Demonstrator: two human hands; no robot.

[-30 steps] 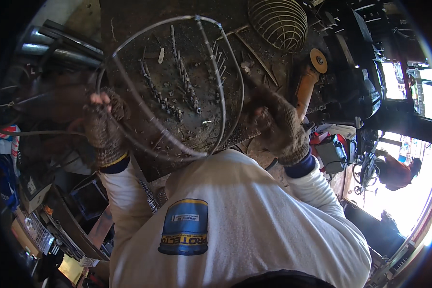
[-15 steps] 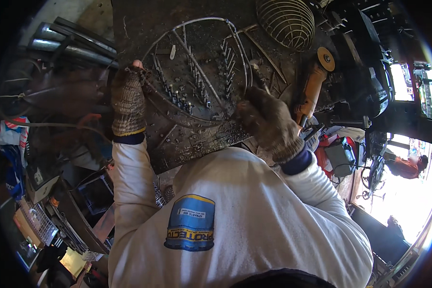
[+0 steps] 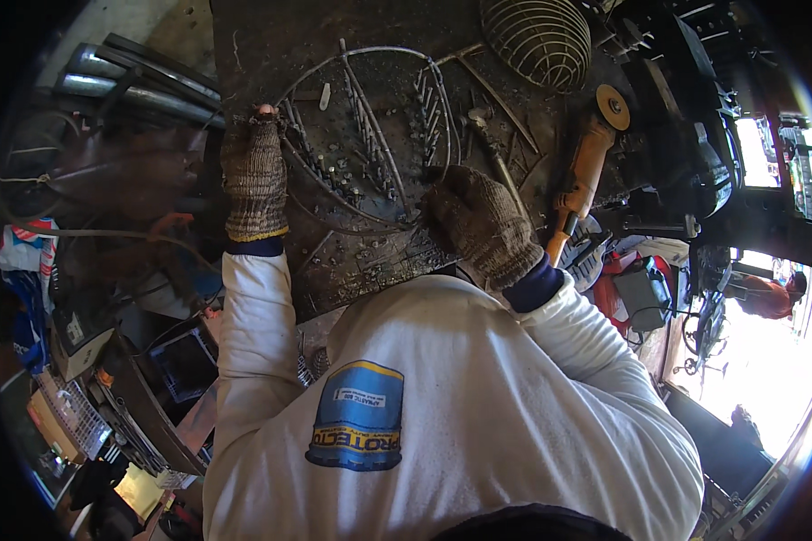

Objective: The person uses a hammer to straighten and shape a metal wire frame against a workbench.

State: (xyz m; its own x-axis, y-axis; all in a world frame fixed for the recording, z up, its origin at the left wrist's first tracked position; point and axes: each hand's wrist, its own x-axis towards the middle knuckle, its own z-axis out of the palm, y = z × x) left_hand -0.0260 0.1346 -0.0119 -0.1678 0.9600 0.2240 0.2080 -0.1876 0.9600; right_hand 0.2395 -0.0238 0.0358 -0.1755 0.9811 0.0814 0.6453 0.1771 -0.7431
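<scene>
A hoop of thin grey metal rod (image 3: 390, 49) is held low over a dark metal worktop (image 3: 334, 293). My left hand (image 3: 256, 180), in a brown knitted glove with a bare thumb tip showing, is closed on the hoop's left side. On its lower right side my right hand (image 3: 480, 221), gloved alike, is closed too, its fingertips partly hidden. A straight rod (image 3: 373, 122) runs slantwise across the hoop, its far end poking past the rim. Rows of short upright metal pins (image 3: 430, 117) stand inside the hoop, among small dark bits of metal.
An orange angle grinder (image 3: 589, 162) with a tan disc lies right of my right hand. A domed wire guard (image 3: 539, 41) sits at the far edge. Between them are loose rods (image 3: 505, 104) and a hammer-like tool (image 3: 492, 144). Steel pipes (image 3: 135, 90) lie at the far left.
The hoop has come slightly nearer to me and lower. My left hand has shifted a little right, my right hand a little left. The slanting rod's far end now sticks out past the rim.
</scene>
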